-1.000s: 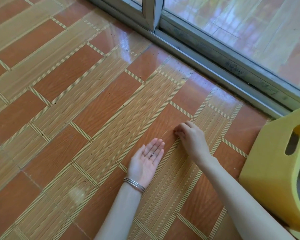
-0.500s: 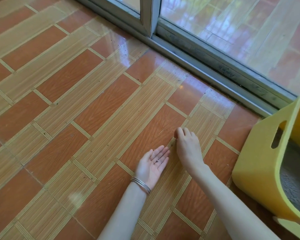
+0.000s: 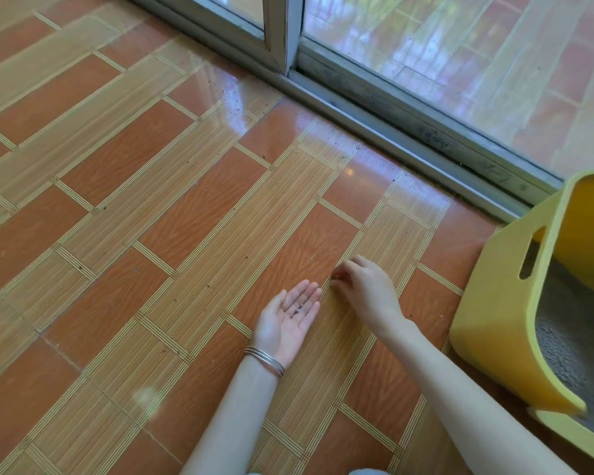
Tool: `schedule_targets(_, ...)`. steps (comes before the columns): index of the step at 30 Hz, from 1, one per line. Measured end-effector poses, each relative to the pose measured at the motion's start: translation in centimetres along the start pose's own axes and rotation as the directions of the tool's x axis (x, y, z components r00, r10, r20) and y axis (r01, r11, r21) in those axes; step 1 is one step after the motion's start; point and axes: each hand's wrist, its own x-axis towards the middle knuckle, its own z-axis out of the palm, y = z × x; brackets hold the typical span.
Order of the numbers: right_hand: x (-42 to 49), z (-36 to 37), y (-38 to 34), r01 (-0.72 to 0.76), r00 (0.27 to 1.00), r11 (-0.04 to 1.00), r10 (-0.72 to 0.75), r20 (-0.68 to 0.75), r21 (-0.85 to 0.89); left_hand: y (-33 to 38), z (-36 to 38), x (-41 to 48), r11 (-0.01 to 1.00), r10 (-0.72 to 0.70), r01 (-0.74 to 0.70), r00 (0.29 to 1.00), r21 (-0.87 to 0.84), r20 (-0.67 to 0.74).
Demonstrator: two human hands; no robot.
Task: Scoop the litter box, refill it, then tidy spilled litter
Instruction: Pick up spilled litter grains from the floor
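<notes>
- The step in hand looks like the last one, tidying spilled litter: dark specks [image 3: 340, 142] are scattered across the tiled floor [image 3: 151, 217], thickest far off along the door track [image 3: 408, 132]
- The next move probably calls for dropping each picked grain into the waiting palm, then carrying the handful right to the box without tipping it
- The left hand [image 3: 287, 323] lies palm up just above the floor with straight, relaxed fingers, serving as a tray; a few dark grains [image 3: 297, 309] sit in it, and thin bangles [image 3: 264, 361] circle the wrist
- The right hand [image 3: 367, 289], just right of it, is knuckles up, fingertips [image 3: 338, 273] curled together down at the floor in a pinch; I cannot tell whether a grain is caught between them
- The yellow litter box [image 3: 494, 320] stands at the right edge, near the door track, with grey litter [image 3: 563, 341] inside
</notes>
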Motion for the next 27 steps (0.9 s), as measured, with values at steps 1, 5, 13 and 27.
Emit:
schedule_targets(1,0.1,0.2,-0.2,0.023,1.0,0.999,-0.023,-0.008,-0.028,0.0,-0.1,0.0,1.0,0.001,-0.001,1.0,0.003,0.0)
schedule_targets(5,0.0,0.3,-1.0,0.055,0.997,0.994,-0.06,-0.048,-0.091,-0.1,-0.3,0.0,1.0,0.001,-0.001,1.0,0.012,-0.001)
schedule_targets(13,-6.8,-2.2,0.4,-0.189,0.963,0.929,0.239,-0.124,0.318,-2.2,1.2,-0.3,0.996,-0.087,0.086,0.995,0.018,0.052)
schedule_targets(27,-9.2,-0.9,3.6,-0.178,0.975,0.971,0.195,-0.104,0.157,-2.7,0.7,-0.7,0.992,-0.103,0.099,0.994,0.084,0.034)
